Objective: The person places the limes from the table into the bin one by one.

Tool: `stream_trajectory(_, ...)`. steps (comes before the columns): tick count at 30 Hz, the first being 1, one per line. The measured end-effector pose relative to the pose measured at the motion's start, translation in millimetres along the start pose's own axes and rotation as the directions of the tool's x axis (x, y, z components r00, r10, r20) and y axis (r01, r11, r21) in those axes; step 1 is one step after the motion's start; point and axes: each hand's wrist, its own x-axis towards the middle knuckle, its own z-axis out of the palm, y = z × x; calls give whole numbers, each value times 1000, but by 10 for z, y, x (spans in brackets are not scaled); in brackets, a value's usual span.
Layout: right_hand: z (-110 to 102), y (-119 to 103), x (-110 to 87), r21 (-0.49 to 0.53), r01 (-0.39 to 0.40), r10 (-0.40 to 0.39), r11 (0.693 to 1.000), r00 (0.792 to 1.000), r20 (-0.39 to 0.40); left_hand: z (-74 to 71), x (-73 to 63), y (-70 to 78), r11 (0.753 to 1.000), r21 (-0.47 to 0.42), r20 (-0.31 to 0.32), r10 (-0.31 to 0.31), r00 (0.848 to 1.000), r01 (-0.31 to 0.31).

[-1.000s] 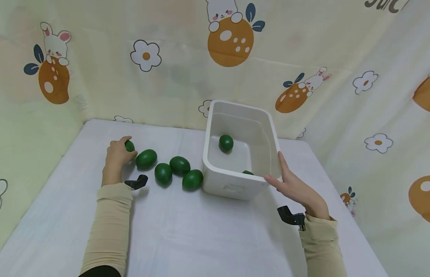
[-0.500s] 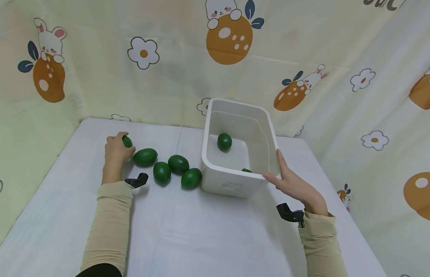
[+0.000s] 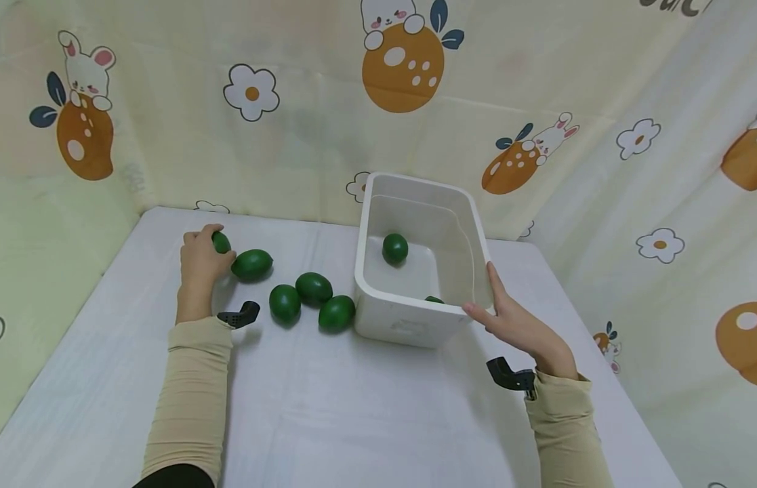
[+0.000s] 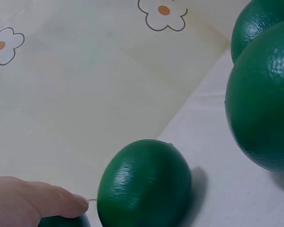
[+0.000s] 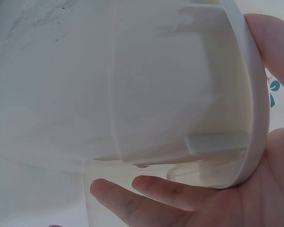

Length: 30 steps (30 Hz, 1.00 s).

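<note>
The step in hand appears to be getting a sound hold on one smooth, egg-shaped piece while the other hand steadies the bin. On the left part of the worktop (image 3: 329,413), the left hand (image 3: 200,264) has its fingers partly closed round the held green piece (image 3: 220,242), thumb on the near side; how far they wrap underneath is hidden. The neighbouring green piece (image 3: 252,265) lies just beside the thumb, so the grip is probably best tightened around the widest part, with the thumb clear of that neighbour lest it roll. A straight lift would suit such a slick, rounded skin better than a drag. Three more green pieces (image 3: 314,289) cluster between there and the white bin (image 3: 402,327), the nearest one close against its wall, and a hand crossing low could scatter them. The right hand (image 3: 527,332) holds the bin's near right corner between thumb and fingers, set well apart; light, steady pressure there should do. Inside, one piece (image 3: 395,249) shows fully and another (image 3: 434,299) only partly.
</note>
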Motion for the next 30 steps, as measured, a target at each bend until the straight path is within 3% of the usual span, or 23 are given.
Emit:
stream_trajectory(19, -9, -13, -11, -1, -10, 10, 1000, 1000, -1, -72, 0, 96, 999, -37, -92, 17, 996, -21)
stream_trajectory(30, -5, -16, -5, -11, -10, 10, 1000, 1000, 0, -57, -35, 194, 999, -30, -108, 26, 994, -29)
